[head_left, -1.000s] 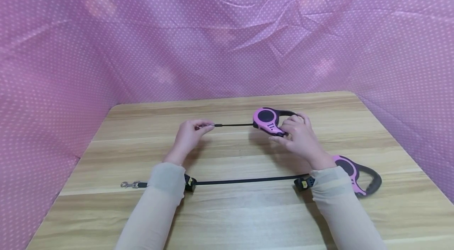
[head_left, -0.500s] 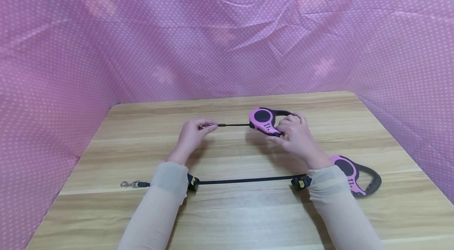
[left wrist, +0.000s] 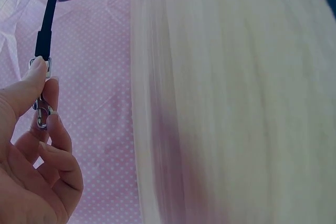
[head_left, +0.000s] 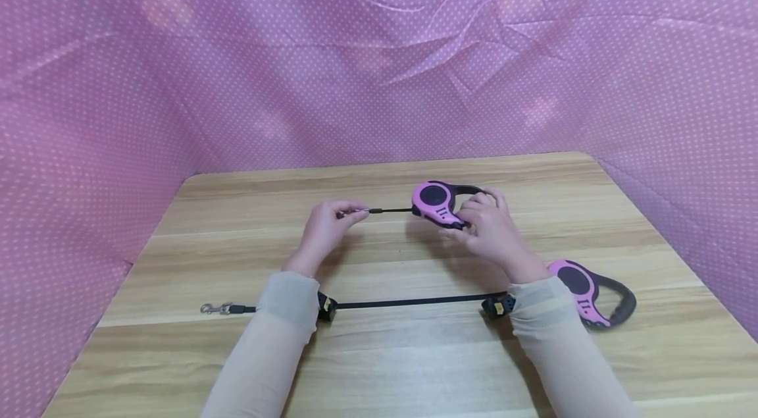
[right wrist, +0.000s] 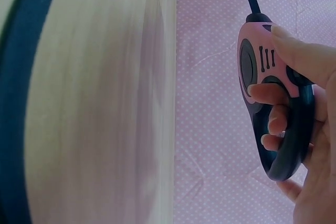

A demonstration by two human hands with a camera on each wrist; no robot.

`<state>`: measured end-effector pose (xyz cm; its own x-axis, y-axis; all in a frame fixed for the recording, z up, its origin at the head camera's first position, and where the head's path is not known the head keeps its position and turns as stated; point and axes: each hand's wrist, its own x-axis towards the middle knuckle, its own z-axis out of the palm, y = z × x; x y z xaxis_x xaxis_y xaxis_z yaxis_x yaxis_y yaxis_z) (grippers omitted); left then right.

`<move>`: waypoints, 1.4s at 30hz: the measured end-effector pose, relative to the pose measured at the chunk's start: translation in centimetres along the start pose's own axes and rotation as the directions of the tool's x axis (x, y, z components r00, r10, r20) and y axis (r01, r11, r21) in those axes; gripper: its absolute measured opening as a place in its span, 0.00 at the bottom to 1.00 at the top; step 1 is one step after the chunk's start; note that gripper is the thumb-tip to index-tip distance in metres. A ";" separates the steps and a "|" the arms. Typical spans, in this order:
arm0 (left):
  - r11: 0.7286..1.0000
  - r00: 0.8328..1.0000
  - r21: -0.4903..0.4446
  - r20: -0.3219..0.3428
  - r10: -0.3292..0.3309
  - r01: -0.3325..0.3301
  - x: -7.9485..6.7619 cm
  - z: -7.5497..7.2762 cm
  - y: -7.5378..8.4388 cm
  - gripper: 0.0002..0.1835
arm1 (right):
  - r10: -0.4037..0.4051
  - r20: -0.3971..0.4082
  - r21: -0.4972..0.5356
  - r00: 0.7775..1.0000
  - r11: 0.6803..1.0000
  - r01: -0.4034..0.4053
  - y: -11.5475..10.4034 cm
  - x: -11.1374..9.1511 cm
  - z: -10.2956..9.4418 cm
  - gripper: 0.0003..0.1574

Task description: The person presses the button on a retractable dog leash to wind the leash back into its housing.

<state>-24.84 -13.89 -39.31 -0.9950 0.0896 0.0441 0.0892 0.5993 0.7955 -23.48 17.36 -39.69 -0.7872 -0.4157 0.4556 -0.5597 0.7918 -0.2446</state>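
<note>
My right hand (head_left: 488, 227) grips the black loop handle of a pink and black retractable dog leash (head_left: 432, 197), raised above the table. In the right wrist view the fingers pass through the loop of this leash (right wrist: 262, 51) and the thumb lies along its pink casing. A short stretch of black strap (head_left: 397, 210) runs straight from the casing to my left hand (head_left: 326, 230). There, thumb and fingers pinch the metal snap clip (left wrist: 43, 114) at the strap's end, its hook showing below the thumb in the left wrist view.
A second pink and black retractable leash (head_left: 576, 278) lies nearer on the wooden table (head_left: 408, 359), partly behind my right sleeve. Its strap (head_left: 408, 302) stretches left under both forearms to a metal clip (head_left: 216, 308). Pink dotted cloth (head_left: 379, 76) hangs behind and beside the table.
The held leash casing and my right hand have shifted slightly left. My left hand has drifted a little right, so the strap between them is shorter. The second leash has stayed put.
</note>
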 end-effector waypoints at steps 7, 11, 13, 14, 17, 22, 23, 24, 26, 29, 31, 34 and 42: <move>1.000 1.000 0.025 0.002 0.005 -0.005 0.2 0.5 0.2 0.14 | -0.007 0.001 -0.010 1.000 1.000 0.007 -0.2 0.3 0.4 0.23; 0.999 1.000 0.032 0.008 0.000 0.000 0.3 0.6 0.4 0.14 | -0.003 0.005 -0.003 1.000 1.000 0.003 -0.4 0.5 0.4 0.22; 0.999 1.000 0.038 0.012 0.000 0.000 0.4 0.7 0.4 0.13 | 0.002 0.012 -0.001 1.000 1.000 -0.002 -0.6 0.6 0.5 0.21; 0.999 1.000 0.042 0.012 0.001 -0.001 0.4 0.8 0.5 0.13 | 0.003 0.017 -0.001 1.000 1.000 -0.003 -0.6 0.7 0.5 0.21; 0.999 1.000 0.052 0.014 0.009 -0.010 0.4 1.0 0.5 0.13 | 0.004 0.024 0.002 1.000 1.000 -0.004 -0.7 0.7 0.7 0.21; 0.998 1.000 0.057 0.017 0.024 -0.025 0.4 1.2 0.6 0.13 | 0.008 0.029 0.001 1.000 1.000 -0.008 -0.7 0.8 1.0 0.20; 0.998 1.000 0.056 0.018 0.023 -0.024 0.4 1.3 0.6 0.13 | 0.010 0.031 0.003 0.999 1.000 -0.010 -0.7 0.8 1.0 0.20; 0.998 1.000 0.058 0.019 0.024 -0.025 0.4 1.3 0.6 0.13 | 0.010 0.034 0.003 0.999 1.000 -0.010 -0.8 0.8 1.0 0.20; 0.998 1.000 0.060 0.021 0.023 -0.024 0.4 1.4 0.6 0.13 | 0.011 0.038 0.009 0.999 1.000 -0.012 -0.9 0.8 1.1 0.20; 0.997 0.999 0.067 0.020 0.027 -0.028 0.4 1.6 0.7 0.13 | 0.007 0.033 0.016 0.999 1.000 -0.007 -1.0 0.8 1.1 0.21; 0.997 0.999 0.072 0.019 0.033 -0.034 0.4 1.7 0.8 0.12 | 0.001 0.024 0.013 1.000 1.000 -0.002 -1.1 0.8 1.2 0.21; 0.995 0.999 0.084 0.017 0.043 -0.044 0.4 1.9 0.9 0.12 | 0.006 0.027 0.015 1.000 1.000 -0.006 -1.2 0.8 1.4 0.21; 0.995 0.999 0.096 0.022 0.035 -0.037 0.4 1.9 1.2 0.13 | 0.018 0.034 0.015 0.999 1.000 -0.018 -1.5 0.9 1.7 0.21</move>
<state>-25.07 -11.64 -39.52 -0.9901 0.1281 0.0581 0.1295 0.6695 0.7315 -23.79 15.05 -40.33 -0.8052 -0.4166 0.4220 -0.5491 0.7924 -0.2656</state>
